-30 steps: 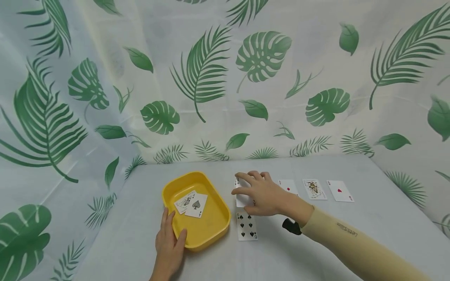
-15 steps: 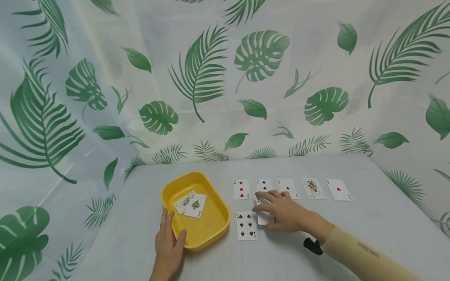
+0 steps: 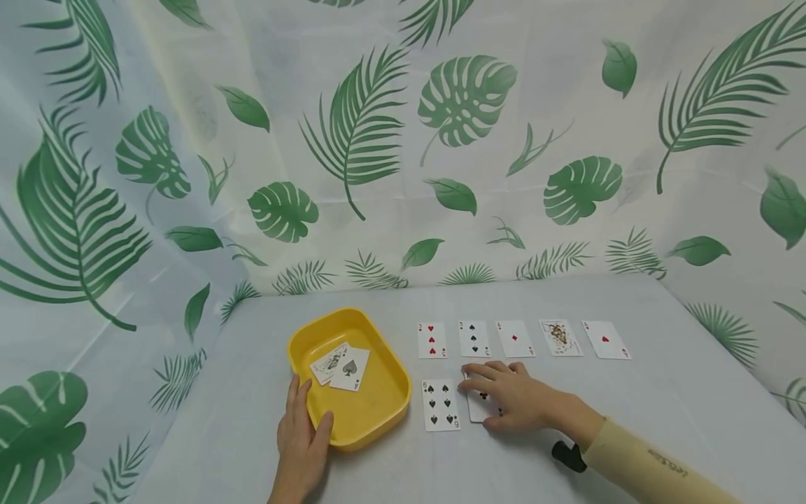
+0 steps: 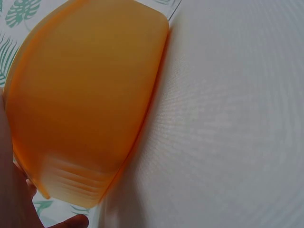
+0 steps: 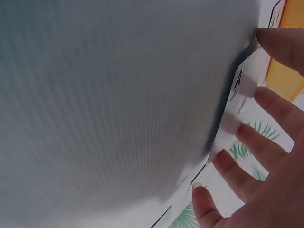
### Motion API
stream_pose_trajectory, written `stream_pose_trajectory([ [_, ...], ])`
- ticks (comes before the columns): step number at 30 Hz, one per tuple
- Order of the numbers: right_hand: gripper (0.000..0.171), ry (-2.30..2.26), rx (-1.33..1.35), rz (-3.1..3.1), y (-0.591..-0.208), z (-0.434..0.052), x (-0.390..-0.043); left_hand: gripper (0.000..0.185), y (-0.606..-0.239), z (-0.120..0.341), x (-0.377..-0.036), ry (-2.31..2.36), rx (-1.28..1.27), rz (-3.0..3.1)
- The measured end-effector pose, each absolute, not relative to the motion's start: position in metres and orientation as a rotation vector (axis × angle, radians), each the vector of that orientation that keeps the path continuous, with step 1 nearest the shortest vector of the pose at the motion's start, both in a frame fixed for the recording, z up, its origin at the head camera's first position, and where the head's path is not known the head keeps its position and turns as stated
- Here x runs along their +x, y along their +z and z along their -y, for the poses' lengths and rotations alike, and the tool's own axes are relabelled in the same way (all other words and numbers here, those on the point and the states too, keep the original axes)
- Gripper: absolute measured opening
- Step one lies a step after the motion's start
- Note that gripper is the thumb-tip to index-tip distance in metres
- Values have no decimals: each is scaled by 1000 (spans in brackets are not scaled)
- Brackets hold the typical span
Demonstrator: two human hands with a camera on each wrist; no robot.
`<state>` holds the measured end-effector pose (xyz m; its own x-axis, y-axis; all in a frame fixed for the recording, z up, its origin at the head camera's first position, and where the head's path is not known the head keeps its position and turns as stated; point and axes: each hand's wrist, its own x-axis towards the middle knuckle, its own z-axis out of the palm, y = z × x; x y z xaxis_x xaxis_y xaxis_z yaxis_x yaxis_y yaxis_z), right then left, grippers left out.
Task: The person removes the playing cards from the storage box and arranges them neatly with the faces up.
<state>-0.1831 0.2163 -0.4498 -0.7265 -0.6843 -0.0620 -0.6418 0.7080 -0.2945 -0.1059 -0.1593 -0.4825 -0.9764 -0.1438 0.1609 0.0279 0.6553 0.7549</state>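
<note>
My left hand holds the near left corner of a yellow plastic tray, fingers along its left side and thumb at the front rim. The tray's outer wall fills much of the left wrist view. A joker and an ace of spades lie overlapping inside. My right hand holds a playing card with black club pips low at the table, right of a six of spades. The hand covers much of that card. In the right wrist view, an "A" shows on the card under spread fingers.
Behind the right hand runs a row of cards: three of hearts, three of spades, ace of diamonds, joker and ace of hearts. A leaf-patterned curtain stands behind the pale table.
From above the row's left end, my right hand has moved right and nearer with the card, down beside the six of spades. The threes are now uncovered. My left hand stays on the tray.
</note>
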Motion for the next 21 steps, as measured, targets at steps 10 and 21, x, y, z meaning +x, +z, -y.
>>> stream_pose_trajectory([
  [10, 62, -362, -1061, -2695, -451, -217, -182, 63, -481, 159, -105, -1215, 83, 2653],
  [21, 63, -397, -1073, -2724, -444, -218, -184, 63, -481, 158, -105, -1214, 93, 2655],
])
